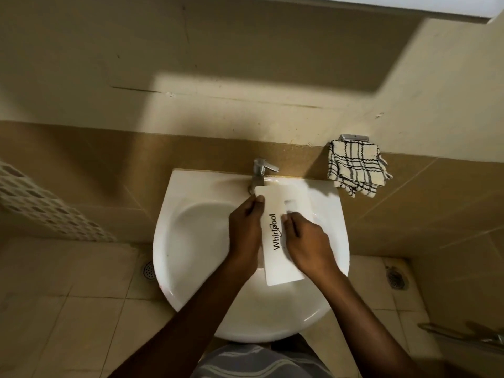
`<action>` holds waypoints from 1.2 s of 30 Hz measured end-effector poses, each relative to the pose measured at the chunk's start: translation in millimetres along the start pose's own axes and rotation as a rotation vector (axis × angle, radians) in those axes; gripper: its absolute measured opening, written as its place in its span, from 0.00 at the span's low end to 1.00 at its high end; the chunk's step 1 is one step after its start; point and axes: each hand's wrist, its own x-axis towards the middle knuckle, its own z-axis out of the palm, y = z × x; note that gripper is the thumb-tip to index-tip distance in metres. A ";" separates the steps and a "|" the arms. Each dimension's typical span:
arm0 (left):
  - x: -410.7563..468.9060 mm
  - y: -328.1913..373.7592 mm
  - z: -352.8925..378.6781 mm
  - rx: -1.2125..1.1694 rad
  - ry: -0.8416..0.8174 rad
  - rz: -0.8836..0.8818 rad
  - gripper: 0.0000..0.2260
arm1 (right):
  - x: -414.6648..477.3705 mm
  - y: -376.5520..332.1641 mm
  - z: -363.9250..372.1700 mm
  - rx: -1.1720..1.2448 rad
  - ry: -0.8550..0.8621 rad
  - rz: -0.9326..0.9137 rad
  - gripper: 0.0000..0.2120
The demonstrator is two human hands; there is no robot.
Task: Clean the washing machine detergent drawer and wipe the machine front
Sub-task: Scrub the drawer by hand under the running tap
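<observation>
And here we have the detergent drawer (276,236), white front panel facing up at us, brand name running along it, held over the bowl of the sink (169,241). Its far end sits right under the tap (260,170), its near end reaches towards the sink's near rim. We cannot see water running.

Left hand (244,230) is on the drawer's left edge: the fingers (259,200) are closed narrow on that edge, one lying across the far-left corner of the panel, the rest tucked out of sight beneath. Right hand (305,241) comes in from the right and lies over the panel, its fingers (287,216) curled tight, tips pressed to the face just beside the handle recess. Whether the thumb wraps under, we cannot tell. Both forearms reach in from the near side, one either side of the drawer.

Moving outward, the chrome tap stands at the far rim of the sink, lever pointing right. On the wall to the far right, a checked cloth (356,169) hangs folded from a small metal holder (353,137), well apart from the hands. Out on the left, a white perforated basket (41,203). Down on the tiled floor, one drain (149,270) just left of the sink, a second drain (396,279) on the right. Nearest us, a striped shirt (253,361).
</observation>
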 end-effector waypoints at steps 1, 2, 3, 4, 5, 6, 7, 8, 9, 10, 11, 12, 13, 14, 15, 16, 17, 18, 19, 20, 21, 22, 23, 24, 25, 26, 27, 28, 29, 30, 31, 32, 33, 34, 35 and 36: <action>1.4 -1.7 3.9 0.031 -0.029 -0.008 0.08 | 2.9 2.0 3.2 0.075 -0.005 0.084 0.16; 4.0 -4.9 6.3 0.068 -0.062 -0.021 0.09 | 5.8 4.9 6.1 0.131 0.011 0.153 0.17; 7.5 -9.0 7.0 0.113 -0.093 -0.039 0.09 | 8.9 10.4 9.8 0.165 0.030 0.204 0.18; 11.5 -13.8 6.2 0.166 -0.119 -0.045 0.10 | 11.4 16.5 13.8 0.188 0.043 0.238 0.19; 16.2 -19.8 2.8 0.226 -0.131 -0.033 0.12 | 13.4 23.0 18.6 0.221 0.053 0.268 0.20; 22.2 -27.4 -2.6 0.303 -0.123 0.006 0.12 | 15.6 30.3 25.4 0.280 0.061 0.310 0.20; 29.9 -36.2 -10.2 0.410 -0.097 0.063 0.12 | 17.8 37.0 32.5 0.381 0.066 0.364 0.20; 39.3 -45.0 -19.5 0.548 -0.068 0.123 0.12 | 19.5 42.3 39.1 0.501 0.074 0.422 0.21; 49.4 -52.9 -30.0 0.696 -0.048 0.171 0.12 | 22.1 48.0 46.1 0.598 0.083 0.482 0.21; 59.0 -59.5 -39.7 0.841 -0.050 0.195 0.13 | 24.7 52.9 51.3 0.672 0.089 0.533 0.21; 67.7 -64.8 -48.1 0.971 -0.074 0.202 0.15 | 27.4 56.5 54.5 0.717 0.090 0.573 0.21; 74.6 -67.3 -54.1 1.069 -0.115 0.202 0.17 | 31.3 61.7 58.9 0.737 0.089 0.591 0.22; 81.1 -68.4 -58.0 1.118 -0.159 0.191 0.18 | 34.5 64.2 60.6 0.734 0.086 0.598 0.23; 86.5 -66.7 -59.4 1.123 -0.200 0.179 0.17 | 37.2 64.0 61.2 0.731 0.079 0.600 0.24; 92.5 -65.1 -60.3 1.108 -0.232 0.170 0.16 | 40.4 63.9 62.3 0.737 0.068 0.603 0.24; 99.1 -63.8 -60.2 1.103 -0.267 0.161 0.15 | 43.2 62.5 63.2 0.749 0.060 0.610 0.24; 105.4 -60.7 -59.2 1.114 -0.309 0.150 0.15 | 46.3 59.9 64.0 0.753 0.051 0.613 0.24; 110.7 -57.0 -56.7 1.117 -0.353 0.130 0.15 | 50.4 57.4 65.3 0.752 0.042 0.615 0.24; 114.0 -53.4 -53.4 1.100 -0.392 0.102 0.16 | 54.5 55.4 67.5 0.749 0.025 0.618 0.25; 115.9 -50.4 -49.7 1.060 -0.425 0.076 0.17 | 58.8 55.0 70.2 0.748 0.003 0.615 0.27; 118.9 -49.5 -47.4 1.034 -0.444 0.055 0.19 | 63.0 52.3 71.9 0.753 -0.014 0.618 0.30; 119.7 -48.9 -44.8 1.036 -0.455 0.058 0.19 | 65.7 53.8 73.5 0.772 -0.024 0.625 0.33; 121.7 -49.0 -44.6 1.060 -0.454 0.068 0.19 | 69.0 54.9 74.1 0.791 -0.031 0.637 0.34; 123.7 -49.1 -46.3 1.081 -0.456 0.073 0.20 | 71.9 56.9 74.7 0.802 -0.047 0.659 0.34; 125.4 -48.0 -47.9 1.100 -0.470 0.079 0.21 | 74.3 58.9 74.2 0.808 -0.062 0.685 0.34; 127.6 -47.1 -50.4 1.137 -0.495 0.078 0.22 | 75.5 59.7 72.4 0.821 -0.076 0.703 0.33; 129.6 -45.1 -52.2 1.193 -0.529 0.073 0.22 | 76.5 61.1 71.3 0.833 -0.090 0.721 0.32; 132.1 -44.1 -54.2 1.247 -0.558 0.066 0.23 | 77.2 60.2 68.6 0.847 -0.105 0.729 0.30; 135.2 -43.5 -56.9 1.300 -0.581 0.053 0.24 | 78.1 60.0 66.3 0.849 -0.113 0.736 0.29; 137.7 -42.0 -60.1 1.344 -0.593 0.043 0.26 | 79.1 61.2 64.1 0.842 -0.108 0.746 0.28; 141.0 -41.4 -63.9 1.376 -0.598 0.028 0.29 | 78.8 60.5 59.8 0.840 -0.094 0.751 0.27; 143.6 -41.5 -66.7 1.389 -0.602 0.022 0.30 | 79.3 63.2 57.7 0.844 -0.075 0.760 0.25; 144.9 -43.6 -68.4 1.394 -0.603 0.021 0.30 | 80.2 66.3 56.4 0.850 -0.059 0.763 0.24; 144.4 -46.3 -67.2 1.391 -0.600 0.031 0.28 | 81.1 68.3 55.3 0.849 -0.048 0.763 0.23; 141.3 -48.2 -62.5 1.374 -0.590 0.043 0.27 | 82.2 69.1 55.7 0.840 -0.045 0.764 0.22; 138.0 -50.0 -56.5 1.332 -0.571 0.059 0.25 | 82.8 68.1 57.2 0.829 -0.053 0.770 0.22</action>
